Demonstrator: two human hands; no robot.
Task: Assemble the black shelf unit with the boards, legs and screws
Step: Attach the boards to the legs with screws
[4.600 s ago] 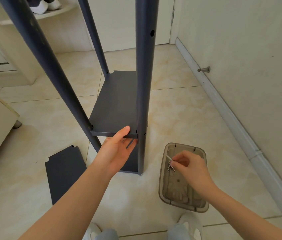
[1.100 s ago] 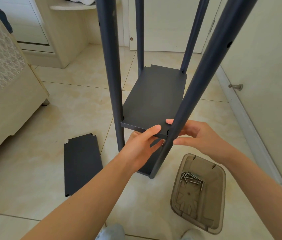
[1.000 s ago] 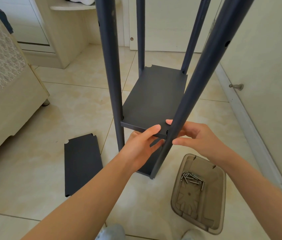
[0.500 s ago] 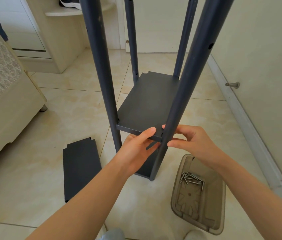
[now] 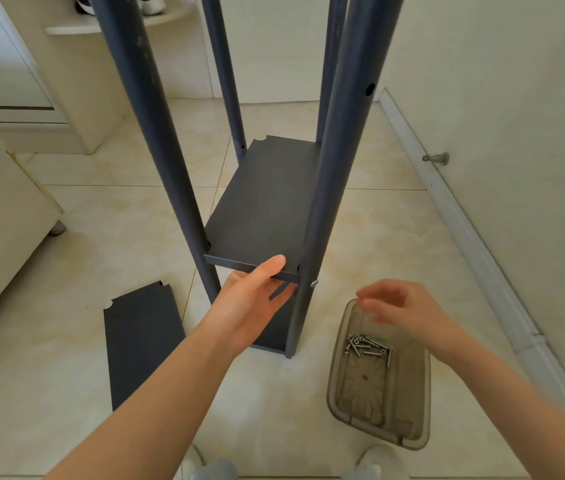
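Note:
The black shelf unit stands on the tiled floor with several tall dark legs; the near right leg has a silver screw sticking out at board height. A black board sits between the legs. My left hand grips that board's near edge, thumb on top and fingers beneath. My right hand, blurred, hovers apart from the leg above a smoky plastic box holding several loose screws; nothing shows between its loosely curled fingers. A second black board lies flat on the floor at left.
A white wall with a baseboard and a metal door stop runs along the right. A cream bed corner stands at left, a cream cabinet behind it. My shoes show at the bottom edge.
My right hand has left the near right leg and drawn back toward the screw box, leaving a screw in the leg. My left hand keeps hold of the board. The view tilted slightly.

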